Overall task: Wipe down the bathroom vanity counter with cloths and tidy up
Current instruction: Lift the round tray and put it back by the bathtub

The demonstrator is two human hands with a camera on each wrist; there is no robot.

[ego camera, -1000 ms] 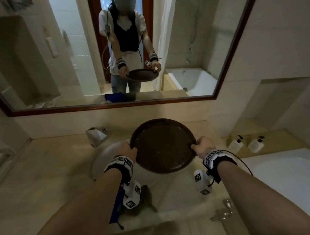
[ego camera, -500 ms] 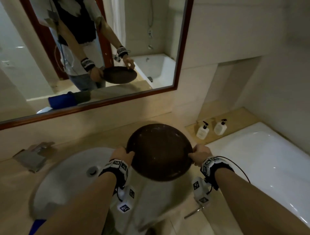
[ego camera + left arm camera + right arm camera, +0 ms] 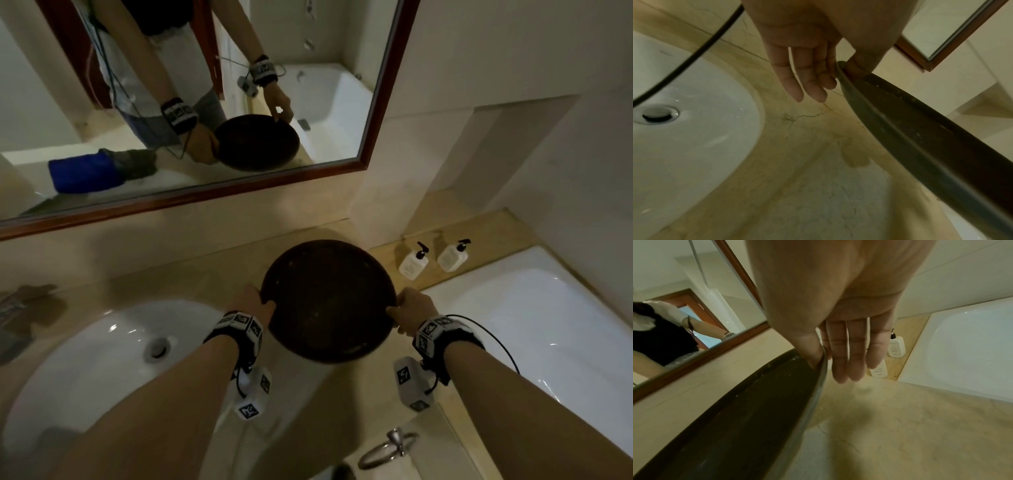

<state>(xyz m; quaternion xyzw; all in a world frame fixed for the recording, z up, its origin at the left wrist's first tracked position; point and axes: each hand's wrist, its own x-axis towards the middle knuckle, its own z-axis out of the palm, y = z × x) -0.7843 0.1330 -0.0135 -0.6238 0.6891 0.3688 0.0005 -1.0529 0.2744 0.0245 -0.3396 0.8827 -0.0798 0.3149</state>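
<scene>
A round dark brown tray (image 3: 329,301) hangs level above the beige vanity counter (image 3: 359,387), just right of the sink. My left hand (image 3: 253,305) pinches its left rim, and the left wrist view shows the thumb on top of the tray (image 3: 920,129) and the fingers (image 3: 809,84) below. My right hand (image 3: 411,310) pinches the right rim of the tray (image 3: 746,418) the same way, with its fingers (image 3: 840,356) under the edge. A blue cloth (image 3: 85,171) and a dark cloth beside it show only as reflections in the mirror.
The white sink (image 3: 102,342) lies left of the tray. Two white pump bottles (image 3: 414,263) stand on the ledge behind the bathtub (image 3: 548,325) at right. A towel ring (image 3: 390,448) hangs at the counter front. The framed mirror (image 3: 373,102) spans the wall.
The tray has travelled to the right, from above the sink to over the counter beside it, with both hands still holding it. The head view has swung right and down.
</scene>
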